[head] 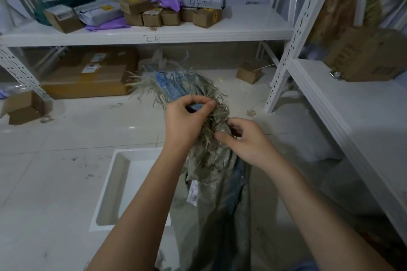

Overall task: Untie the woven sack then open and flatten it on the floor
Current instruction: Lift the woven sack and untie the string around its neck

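A grey-green woven sack (217, 200) with blue stripes hangs upright in front of me, its body reaching down to the floor. Its gathered neck ends in a frayed top (176, 84) of loose pale and blue strands that fans upward. My left hand (185, 121) grips the neck from the left, thumb and fingers pinching a blue strip just below the fringe. My right hand (244, 138) pinches the bunched neck from the right, slightly lower. The tie itself is hidden among the strands and fingers. A white label (193, 192) hangs on the sack.
A shallow white tray (116, 182) lies on the tiled floor left of the sack. White metal shelving (154, 35) stands ahead with several cardboard boxes and parcels; another rack (343, 99) runs along the right. Large boxes (88, 79) sit under the shelf, a small one (22, 108) at left.
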Demonstrator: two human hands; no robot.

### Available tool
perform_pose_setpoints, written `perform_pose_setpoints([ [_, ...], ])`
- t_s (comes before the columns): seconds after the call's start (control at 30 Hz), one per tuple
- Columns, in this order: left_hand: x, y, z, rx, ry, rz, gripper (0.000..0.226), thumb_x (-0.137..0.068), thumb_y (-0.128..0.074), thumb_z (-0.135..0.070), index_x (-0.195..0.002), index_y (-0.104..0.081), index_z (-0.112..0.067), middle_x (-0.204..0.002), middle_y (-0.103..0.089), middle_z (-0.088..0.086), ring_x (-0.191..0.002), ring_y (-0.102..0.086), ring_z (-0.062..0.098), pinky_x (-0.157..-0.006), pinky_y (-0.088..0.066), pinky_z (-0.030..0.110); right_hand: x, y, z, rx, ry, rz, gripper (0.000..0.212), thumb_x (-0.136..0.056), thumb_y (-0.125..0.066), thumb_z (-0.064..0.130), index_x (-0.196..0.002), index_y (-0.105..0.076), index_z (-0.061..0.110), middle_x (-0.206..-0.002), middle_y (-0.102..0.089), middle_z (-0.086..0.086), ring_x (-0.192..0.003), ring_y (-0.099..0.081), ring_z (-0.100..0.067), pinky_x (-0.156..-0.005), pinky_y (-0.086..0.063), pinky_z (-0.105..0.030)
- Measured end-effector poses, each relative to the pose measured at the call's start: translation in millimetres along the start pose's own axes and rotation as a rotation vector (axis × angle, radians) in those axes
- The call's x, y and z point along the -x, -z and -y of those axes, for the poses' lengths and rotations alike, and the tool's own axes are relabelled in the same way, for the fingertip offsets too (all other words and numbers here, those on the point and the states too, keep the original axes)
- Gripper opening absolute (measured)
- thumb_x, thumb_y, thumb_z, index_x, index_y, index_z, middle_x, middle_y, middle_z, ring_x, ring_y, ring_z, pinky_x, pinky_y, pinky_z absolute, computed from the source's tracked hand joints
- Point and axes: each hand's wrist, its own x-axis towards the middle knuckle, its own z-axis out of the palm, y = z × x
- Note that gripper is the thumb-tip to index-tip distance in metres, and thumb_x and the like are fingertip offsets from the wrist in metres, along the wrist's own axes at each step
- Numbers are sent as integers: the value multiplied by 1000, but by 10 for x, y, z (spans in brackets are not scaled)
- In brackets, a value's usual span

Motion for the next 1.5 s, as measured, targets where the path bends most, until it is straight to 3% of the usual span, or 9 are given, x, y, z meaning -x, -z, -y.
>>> perform_pose_setpoints([
  [0.13,-28,65,13,-59,-45,5,16,-77,-75,-30,-67,-65,-37,-68,-67,-14,-67,-65,16,-69,-56,34,16,25,38,-86,-51,94,30,-92,-57,25,-115,-62,7,-117,-67,-5,-110,-60,-17,-101,-44,-33],
  [0.23,-39,111,28,-40,-44,90,5,-80,-72,-29,-79,-69,-32,-72,-66,-14,-65,-62,6,-68,-56,29,29,26,65,-111,-48,87,14,-96,-51,20,-93,-63,15,-102,-70,-15,-98,-65,-28,-90,-49,-42],
  [0.4,-47,123,68,-202,-143,357,51,-74,-78,-29,-120,-58,-33,-109,-53,0,-94,-55,5,-89,-46,18,0,100,16,-194,-85,-20,21,-97,-45,12,-87,-64,12,-85,-66,-4,-82,-60,-15,-77,-46,-30],
  [0.53,-87,128,76,-221,-193,236,45,-80,-70,-5,-118,-62,-28,-108,-48,5,-79,-50,0,-80,-45,3,-15,152,-12,-241,-88,-79,25,-99,-43,13,-80,-55,1,-76,-48,-6,-74,-46,-15,-68,-34,-23],
  [0.67,-8,88,51,-443,-269,45,45,-78,-70,-12,-117,-59,-31,-104,-40,-1,-81,-53,15,-74,-52,27,-54,114,-33,-355,-108,-131,25,-98,-44,14,-120,-53,7,-109,-58,-2,-101,-53,-12,-93,-39,-26],
  [0.83,115,-26,-21,-604,-495,-138,16,-80,-57,-7,-95,-60,-12,-85,-57,8,-67,-55,27,-48,-45,35,-89,114,-45,-516,-96,-294,25,-97,-45,5,-83,-50,25,-66,-62,11,-60,-56,3,-61,-43,-9],
  [1.1,191,-161,-8,-294,-163,282,33,-87,-47,-56,-113,-47,-35,-114,-57,1,-104,-58,22,-91,-49,42,-97,178,-43,-783,-114,-271,19,-96,-44,1,-87,-57,11,-80,-68,-5,-74,-65,-14,-72,-54,-25],
  [1.27,194,-225,3,-218,-55,187,27,-89,-55,-45,-104,-51,-23,-97,-64,-2,-93,-62,21,-81,-52,40,-98,120,-96,-732,-138,-218,27,-96,-43,2,-74,-54,14,-60,-67,2,-59,-64,-8,-62,-51,-19],
  [1.5,185,-171,-28,-751,-297,-216,30,-78,-70,-41,-84,-58,-14,-77,-64,7,-71,-61,30,-58,-36,30,-85,57,-149,-574,-138,-185,28,-95,-47,3,-75,-58,19,-71,-58,3,-66,-55,-5,-60,-44,-9],
])
